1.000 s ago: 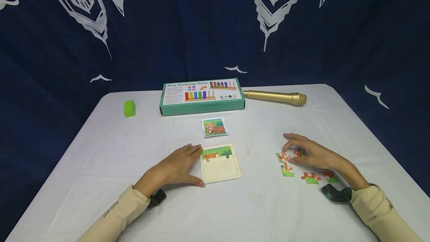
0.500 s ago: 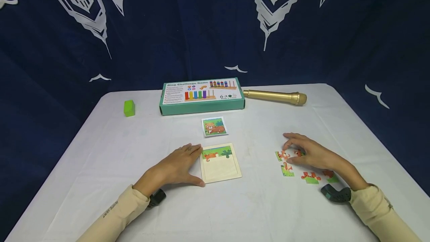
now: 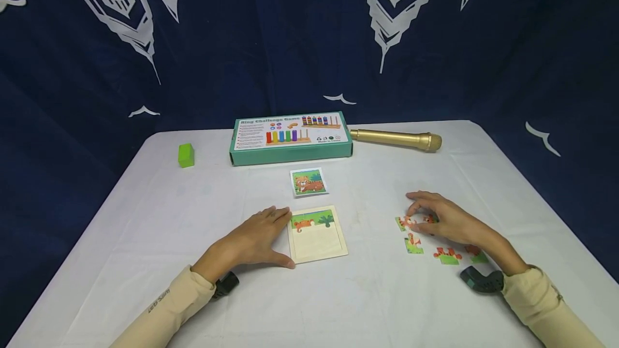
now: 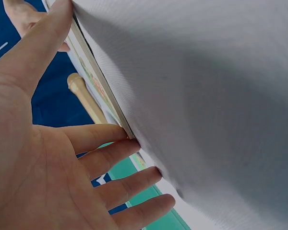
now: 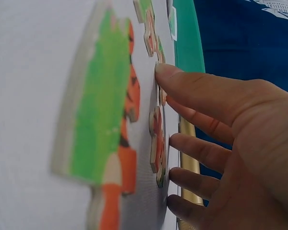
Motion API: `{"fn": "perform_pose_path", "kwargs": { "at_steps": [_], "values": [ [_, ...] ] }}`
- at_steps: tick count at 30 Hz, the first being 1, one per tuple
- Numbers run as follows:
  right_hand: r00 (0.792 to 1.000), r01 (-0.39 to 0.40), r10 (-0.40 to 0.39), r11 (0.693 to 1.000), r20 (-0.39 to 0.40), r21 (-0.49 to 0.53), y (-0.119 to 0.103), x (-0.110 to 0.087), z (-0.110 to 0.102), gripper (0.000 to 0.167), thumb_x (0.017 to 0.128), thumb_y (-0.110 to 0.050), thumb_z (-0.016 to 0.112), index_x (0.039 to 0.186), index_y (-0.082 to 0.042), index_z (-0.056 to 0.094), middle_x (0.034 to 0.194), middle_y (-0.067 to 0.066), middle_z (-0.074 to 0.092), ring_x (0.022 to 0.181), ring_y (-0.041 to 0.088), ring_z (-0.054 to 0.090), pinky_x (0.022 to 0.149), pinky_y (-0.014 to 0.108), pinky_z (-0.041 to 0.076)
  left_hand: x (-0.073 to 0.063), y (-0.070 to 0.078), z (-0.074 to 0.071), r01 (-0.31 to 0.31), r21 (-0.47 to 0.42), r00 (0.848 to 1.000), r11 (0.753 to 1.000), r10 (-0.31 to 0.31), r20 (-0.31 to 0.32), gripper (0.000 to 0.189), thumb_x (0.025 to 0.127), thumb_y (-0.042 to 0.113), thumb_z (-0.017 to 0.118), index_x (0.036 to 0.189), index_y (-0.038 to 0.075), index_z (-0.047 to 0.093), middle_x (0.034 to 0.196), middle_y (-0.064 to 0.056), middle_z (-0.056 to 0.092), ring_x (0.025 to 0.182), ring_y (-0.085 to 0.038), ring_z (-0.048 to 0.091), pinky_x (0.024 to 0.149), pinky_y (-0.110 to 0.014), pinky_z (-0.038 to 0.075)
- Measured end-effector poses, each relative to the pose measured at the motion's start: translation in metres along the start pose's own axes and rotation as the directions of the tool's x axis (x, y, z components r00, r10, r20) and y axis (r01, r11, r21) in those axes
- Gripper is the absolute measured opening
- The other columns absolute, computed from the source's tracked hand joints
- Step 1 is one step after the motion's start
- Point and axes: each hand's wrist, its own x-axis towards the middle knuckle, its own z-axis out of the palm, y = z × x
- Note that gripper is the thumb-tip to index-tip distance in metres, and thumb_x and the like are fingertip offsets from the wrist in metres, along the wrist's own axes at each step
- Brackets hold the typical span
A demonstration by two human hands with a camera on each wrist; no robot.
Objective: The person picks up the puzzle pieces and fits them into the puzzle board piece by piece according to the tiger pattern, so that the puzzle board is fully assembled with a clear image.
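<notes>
A square puzzle board (image 3: pixel 318 244) lies flat on the table, a strip of jungle picture along its far side. My left hand (image 3: pixel 256 236) rests at the board's left edge, thumb at the near corner and straight fingers along the side, as the left wrist view also shows. On the right, my right hand (image 3: pixel 452 223) pinches a tiger-face puzzle piece (image 3: pixel 402 224) between thumb and index finger, close over the cloth. Other puzzle pieces lie around it: one just nearer (image 3: pixel 413 246), a green-bottomed piece (image 3: pixel 448 258), and another partly hidden under the wrist (image 3: pixel 476 254).
Behind the board is a small tiger picture card (image 3: pixel 309 182). Farther back lie a green Ring Challenge Game box (image 3: pixel 290 156) and a gold microphone (image 3: pixel 394 138). A green block (image 3: pixel 186 156) stands at the far left. A dark blue curtain (image 3: pixel 271 42) hangs behind the table.
My right hand has shifted very slightly to the left, and the pinched puzzle piece has moved a little with it. My left hand and the board have stayed in place.
</notes>
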Motion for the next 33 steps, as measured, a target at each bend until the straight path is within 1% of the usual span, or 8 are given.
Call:
{"fn": "perform_pose_path", "kwargs": {
  "at_steps": [2, 5, 9, 17, 23, 26, 30, 33],
  "values": [
    [1.000, 0.006, -0.006, 1.000, -0.012, -0.008, 0.0001, 0.0004, 0.0002, 0.021, 0.078, -0.016, 0.079, 0.094, -0.017, 0.066, 0.138, 0.023, 0.047, 0.132, 0.049, 0.032, 0.103, 0.064, 0.027, 0.0002, 0.0000, -0.0001, 0.000, -0.002, 1.000, 1.000, 0.000, 0.000, 0.109, 0.068, 0.064, 0.075, 0.148, 0.003, 0.034, 0.155, -0.009, 0.030, 0.143, -0.036, 0.023, 0.114, -0.049, 0.023],
    [0.999, 0.022, -0.023, 0.999, -0.026, -0.027, 0.0003, 0.0006, 0.0006, 0.024, 0.078, -0.016, 0.079, 0.099, -0.015, 0.066, 0.136, 0.022, 0.049, 0.131, 0.047, 0.035, 0.102, 0.063, 0.030, 0.0001, 0.0000, -0.0002, 0.002, -0.001, 1.000, 1.000, -0.002, 0.001, 0.109, 0.068, 0.064, 0.075, 0.148, 0.003, 0.034, 0.155, -0.009, 0.030, 0.143, -0.036, 0.023, 0.115, -0.049, 0.023],
    [0.999, 0.028, -0.029, 0.999, -0.028, -0.044, -0.0002, 0.0008, 0.0012, 0.030, 0.077, -0.017, 0.080, 0.104, -0.014, 0.067, 0.136, 0.022, 0.050, 0.130, 0.045, 0.036, 0.102, 0.062, 0.031, 0.0002, -0.0005, 0.0002, 0.001, 0.005, 1.000, 1.000, -0.001, 0.000, 0.109, 0.068, 0.065, 0.075, 0.148, 0.003, 0.034, 0.155, -0.009, 0.030, 0.143, -0.035, 0.023, 0.115, -0.048, 0.023],
    [0.999, 0.030, -0.031, 0.999, -0.035, -0.030, 0.0003, 0.0016, 0.0040, 0.017, 0.078, -0.017, 0.079, 0.091, -0.019, 0.069, 0.136, 0.024, 0.048, 0.130, 0.048, 0.034, 0.101, 0.065, 0.028, 0.0007, -0.0003, 0.0006, 0.002, 0.003, 1.000, 1.000, -0.002, 0.001, 0.109, 0.068, 0.065, 0.074, 0.148, 0.004, 0.034, 0.155, -0.009, 0.030, 0.143, -0.035, 0.023, 0.115, -0.048, 0.023],
    [0.999, 0.036, -0.036, 0.999, -0.036, -0.019, 0.0010, 0.0026, 0.0056, 0.021, 0.077, -0.012, 0.079, 0.094, -0.017, 0.068, 0.136, 0.024, 0.048, 0.130, 0.049, 0.033, 0.101, 0.066, 0.027, 0.0009, -0.0007, 0.0007, 0.001, 0.002, 1.000, 1.000, -0.001, 0.001, 0.109, 0.068, 0.064, 0.075, 0.148, 0.003, 0.034, 0.155, -0.010, 0.030, 0.143, -0.035, 0.023, 0.115, -0.048, 0.024],
    [0.999, 0.034, -0.035, 0.999, -0.040, -0.019, 0.0013, 0.0031, 0.0059, 0.021, 0.078, -0.014, 0.079, 0.096, -0.017, 0.068, 0.136, 0.024, 0.049, 0.130, 0.048, 0.033, 0.102, 0.065, 0.026, 0.0010, -0.0010, 0.0008, 0.001, 0.003, 1.000, 1.000, -0.001, 0.002, 0.109, 0.068, 0.065, 0.075, 0.148, 0.003, 0.034, 0.155, -0.009, 0.030, 0.143, -0.035, 0.023, 0.115, -0.048, 0.023],
    [0.998, 0.016, -0.018, 0.999, -0.066, -0.030, 0.0011, 0.0034, 0.0051, 0.021, 0.080, -0.019, 0.079, 0.097, -0.017, 0.067, 0.133, 0.019, 0.054, 0.129, 0.043, 0.039, 0.099, 0.057, 0.035, 0.0009, -0.0012, 0.0008, 0.002, 0.004, 1.000, 1.000, -0.002, 0.004, 0.109, 0.068, 0.065, 0.074, 0.148, 0.004, 0.033, 0.155, -0.009, 0.030, 0.143, -0.035, 0.023, 0.115, -0.048, 0.023],
    [0.996, -0.008, 0.006, 1.000, -0.089, -0.024, 0.0005, 0.0031, 0.0040, 0.022, 0.081, -0.020, 0.078, 0.099, -0.018, 0.067, 0.127, 0.012, 0.060, 0.126, 0.036, 0.046, 0.097, 0.046, 0.040, 0.0006, -0.0012, 0.0005, 0.000, 0.001, 1.000, 1.000, 0.000, 0.005, 0.109, 0.068, 0.066, 0.074, 0.149, 0.004, 0.033, 0.155, -0.009, 0.029, 0.143, -0.035, 0.023, 0.115, -0.048, 0.023]
  ]
}}
